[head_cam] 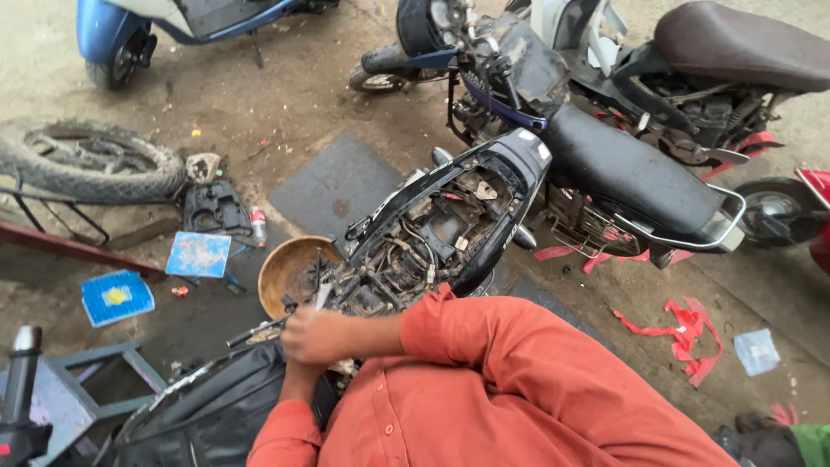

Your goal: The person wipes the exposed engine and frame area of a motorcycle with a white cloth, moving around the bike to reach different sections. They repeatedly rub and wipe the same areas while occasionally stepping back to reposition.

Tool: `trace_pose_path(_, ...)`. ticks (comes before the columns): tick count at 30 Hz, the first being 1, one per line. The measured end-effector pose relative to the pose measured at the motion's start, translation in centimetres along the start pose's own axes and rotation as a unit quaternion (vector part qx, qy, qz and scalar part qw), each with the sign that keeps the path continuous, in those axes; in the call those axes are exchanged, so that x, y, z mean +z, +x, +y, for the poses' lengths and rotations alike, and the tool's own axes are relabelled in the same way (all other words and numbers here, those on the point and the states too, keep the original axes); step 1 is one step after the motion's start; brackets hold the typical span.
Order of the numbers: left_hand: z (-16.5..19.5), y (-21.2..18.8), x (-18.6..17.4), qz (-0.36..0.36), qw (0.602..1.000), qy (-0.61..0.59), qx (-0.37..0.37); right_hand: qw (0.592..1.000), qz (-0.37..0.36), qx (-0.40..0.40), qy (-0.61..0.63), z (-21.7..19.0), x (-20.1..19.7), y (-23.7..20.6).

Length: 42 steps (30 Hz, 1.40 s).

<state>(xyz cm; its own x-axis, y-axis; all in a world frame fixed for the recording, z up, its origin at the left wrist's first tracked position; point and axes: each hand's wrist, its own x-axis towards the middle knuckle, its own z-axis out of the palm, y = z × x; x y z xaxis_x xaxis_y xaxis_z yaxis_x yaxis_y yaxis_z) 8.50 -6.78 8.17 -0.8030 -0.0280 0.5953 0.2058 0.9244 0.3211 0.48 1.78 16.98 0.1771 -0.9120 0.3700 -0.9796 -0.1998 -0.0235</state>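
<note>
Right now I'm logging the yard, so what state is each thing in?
Scooter: seat off, frame and wiring exposed.
Right hand: closed on a thin tool at the scooter's near end.
Left hand: hidden under the right arm.
Black-seat motorcycle: side panels off, upright.
Metal bowl: upright on the ground, rusty.
Loose tyre: lying flat.
Red scraps: strewn on the ground.

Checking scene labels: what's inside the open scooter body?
Inside the scooter body: exposed wiring, frame and black parts. The near end is covered by the hand and orange sleeve.
</note>
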Motion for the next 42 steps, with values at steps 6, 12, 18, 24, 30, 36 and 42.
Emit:
trace_pose_path(6,0.1,0.3,-0.6,-0.209,0.95,-0.056,-0.224,0.979,-0.154,0.078,0.11,-0.7,-4.7,-6.0)
trace_pose_path(12,-0.1,-0.8,-0.5,-0.156,0.971,-0.093,-0.159,0.935,-0.041,0.343,0.083,1.9,-4.1,-3.2)
trace_pose_path(18,-1.0,-2.6,1.1,-0.311,0.928,-0.107,-0.178,0.981,0.005,0.181,0.075,-2.8,-3.3,-2.9)
trace_pose_path(24,0.0,-2.6,1.2,-0.313,0.93,-0.134,-0.14,0.975,-0.171,0.122,0.072,-1.7,-3.8,-4.7)
trace_pose_path(30,-0.7,-3.1,1.9,-0.191,0.922,-0.133,-0.31,0.951,-0.234,0.168,0.109,-2.8,-5.4,-3.8)
trace_pose_path(36,-0.7,-4.9,2.5,-0.2,0.963,-0.1,-0.148,0.933,-0.11,0.328,0.102,1.0,-4.1,-1.1)
trace_pose_path(42,-0.7,-4.4,2.1,-0.164,0.962,-0.171,-0.133,0.905,-0.316,0.254,0.13,-2.0,-3.0,-3.2)
